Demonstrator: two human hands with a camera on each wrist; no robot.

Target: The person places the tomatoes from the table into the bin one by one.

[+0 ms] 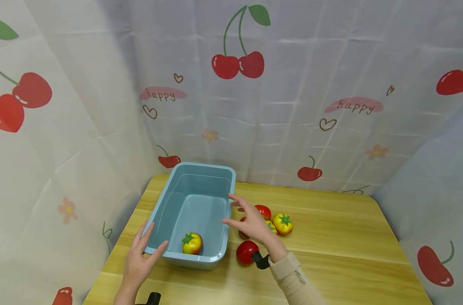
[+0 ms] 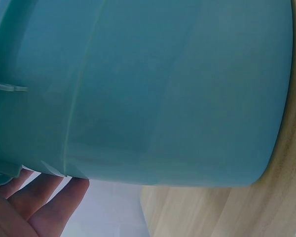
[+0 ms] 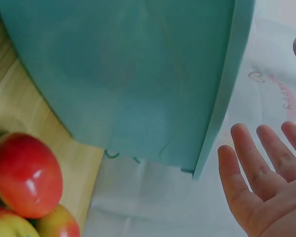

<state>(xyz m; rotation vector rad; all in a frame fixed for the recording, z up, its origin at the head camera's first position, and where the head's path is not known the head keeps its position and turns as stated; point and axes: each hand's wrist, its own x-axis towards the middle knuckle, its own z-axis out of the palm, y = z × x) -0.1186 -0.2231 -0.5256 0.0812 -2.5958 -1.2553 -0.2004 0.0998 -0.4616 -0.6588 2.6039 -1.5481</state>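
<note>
While a wooden tabletop [image 1: 338,241] stretches below, a blue bin [image 1: 202,212] stands toward its left, long axis running front to back. It lies between the left hand [image 1: 137,257], the nearer, fingers spread at its near-left corner, and the right hand [image 1: 255,223], spread just beside its right rim. One yellow-red fruit [image 1: 192,244] rests inside, at the near end.
</note>
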